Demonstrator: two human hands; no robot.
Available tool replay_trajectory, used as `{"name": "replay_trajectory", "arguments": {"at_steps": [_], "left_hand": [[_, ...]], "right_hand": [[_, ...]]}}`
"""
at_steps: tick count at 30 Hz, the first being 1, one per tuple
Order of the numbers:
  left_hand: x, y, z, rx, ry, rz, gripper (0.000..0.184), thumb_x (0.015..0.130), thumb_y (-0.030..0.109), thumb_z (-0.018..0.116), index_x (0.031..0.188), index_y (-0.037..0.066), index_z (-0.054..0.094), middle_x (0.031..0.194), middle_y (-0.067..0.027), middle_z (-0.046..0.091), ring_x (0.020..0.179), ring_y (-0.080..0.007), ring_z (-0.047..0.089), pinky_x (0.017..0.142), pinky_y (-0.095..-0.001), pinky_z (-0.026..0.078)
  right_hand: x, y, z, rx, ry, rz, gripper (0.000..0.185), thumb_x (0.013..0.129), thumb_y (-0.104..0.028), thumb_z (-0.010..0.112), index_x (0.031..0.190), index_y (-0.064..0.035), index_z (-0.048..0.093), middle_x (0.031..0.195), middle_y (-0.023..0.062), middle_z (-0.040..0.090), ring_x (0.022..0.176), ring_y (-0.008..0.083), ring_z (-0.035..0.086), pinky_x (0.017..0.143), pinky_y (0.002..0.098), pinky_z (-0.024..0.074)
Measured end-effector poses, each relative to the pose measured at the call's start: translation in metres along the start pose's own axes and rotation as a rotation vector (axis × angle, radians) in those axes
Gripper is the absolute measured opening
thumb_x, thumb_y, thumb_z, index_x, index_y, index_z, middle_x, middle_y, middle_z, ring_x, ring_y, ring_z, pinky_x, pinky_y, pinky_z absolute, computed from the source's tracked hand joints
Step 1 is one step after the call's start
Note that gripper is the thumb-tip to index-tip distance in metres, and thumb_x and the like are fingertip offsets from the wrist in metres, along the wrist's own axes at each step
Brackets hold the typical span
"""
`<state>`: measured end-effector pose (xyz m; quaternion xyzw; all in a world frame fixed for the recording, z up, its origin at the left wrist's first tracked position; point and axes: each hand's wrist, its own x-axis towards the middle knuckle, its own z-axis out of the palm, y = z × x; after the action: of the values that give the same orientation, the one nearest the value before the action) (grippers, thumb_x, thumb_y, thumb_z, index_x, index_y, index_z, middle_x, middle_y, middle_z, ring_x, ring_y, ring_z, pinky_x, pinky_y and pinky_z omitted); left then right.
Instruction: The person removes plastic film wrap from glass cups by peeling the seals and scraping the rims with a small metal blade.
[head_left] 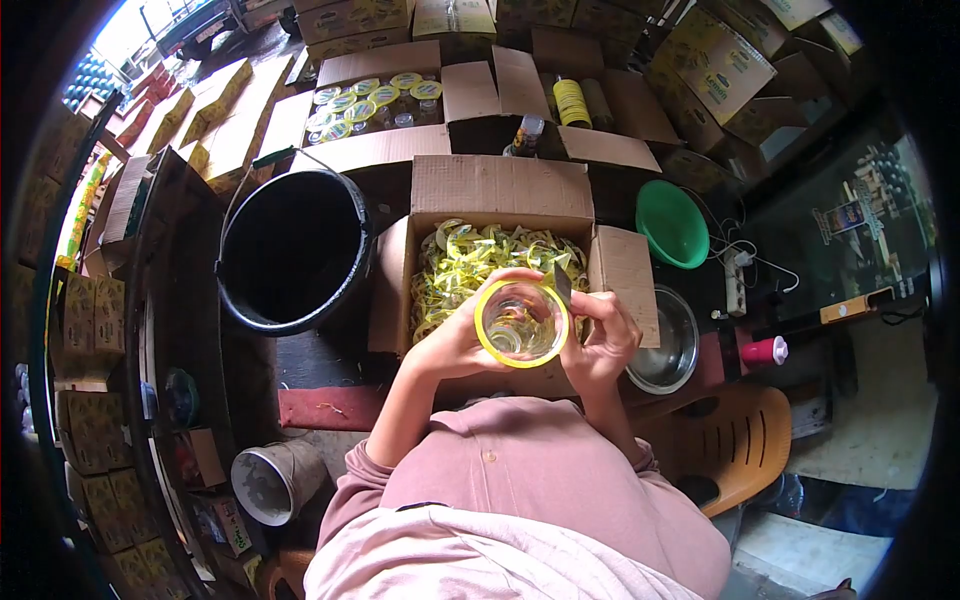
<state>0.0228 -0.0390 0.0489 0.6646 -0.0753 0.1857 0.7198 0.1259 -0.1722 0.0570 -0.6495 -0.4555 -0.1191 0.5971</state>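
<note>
My left hand (pixel 452 342) is wrapped round the side of a clear plastic cup (pixel 521 335) with a bright yellow rim, its mouth facing up toward me. In my right hand (pixel 606 338) is a small dark knife blade (pixel 562 284), pointing up and away along the cup's right edge; the handle is hidden in the fingers. That hand's thumb side is against or very close to the cup. Just beyond both hands is an open cardboard box (pixel 500 187), filled with tangled strips of yellow and clear plastic (pixel 480 247).
A black bucket (pixel 292 250) stands left of the box. To the right are a green bowl (pixel 672 224), a metal bowl (pixel 668 345) and a power strip (pixel 736 284) with cables. Behind, an open carton holds several yellow-lidded cups (pixel 375 102). An orange chair (pixel 735 440) is at lower right.
</note>
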Motion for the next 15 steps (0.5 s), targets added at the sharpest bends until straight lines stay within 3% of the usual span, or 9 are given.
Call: {"name": "replay_trajectory", "arguments": {"at_steps": [8, 11, 15], "left_hand": [[0.0, -0.0018, -0.0027, -0.019, 0.017, -0.016, 0.078, 0.061, 0.008, 0.074, 0.125, 0.002, 0.031, 0.101, -0.0056, 0.052, 0.097, -0.0132, 0.049, 0.088, -0.0283, 0.039], [-0.0028, -0.0075, -0.006, -0.027, 0.016, -0.045, 0.079, 0.057, 0.01, 0.078, 0.124, 0.003, 0.035, 0.126, -0.0073, 0.036, 0.105, -0.0148, 0.048, 0.09, -0.0301, 0.039], [-0.0025, -0.0051, -0.0047, -0.005, 0.002, -0.04, 0.077, 0.059, 0.011, 0.076, 0.123, 0.003, 0.035, 0.12, -0.0074, 0.039, 0.105, -0.0153, 0.047, 0.091, -0.0304, 0.038]], "right_hand": [[-0.0003, -0.0018, -0.0023, 0.007, 0.034, 0.027, 0.019, 0.064, 0.007, 0.062, 0.081, -0.0017, 0.059, 0.068, 0.0065, 0.059, 0.06, 0.0154, 0.058, 0.055, 0.0248, 0.0454], [-0.0017, -0.001, -0.0022, 0.017, 0.003, 0.005, 0.019, 0.064, 0.006, 0.063, 0.081, -0.0017, 0.059, 0.068, 0.0062, 0.059, 0.06, 0.0152, 0.058, 0.055, 0.025, 0.0455], [-0.0014, 0.0003, 0.001, -0.005, -0.014, 0.015, 0.02, 0.065, 0.005, 0.064, 0.083, -0.0026, 0.06, 0.069, 0.0066, 0.059, 0.059, 0.0149, 0.058, 0.055, 0.0253, 0.0457]]}}
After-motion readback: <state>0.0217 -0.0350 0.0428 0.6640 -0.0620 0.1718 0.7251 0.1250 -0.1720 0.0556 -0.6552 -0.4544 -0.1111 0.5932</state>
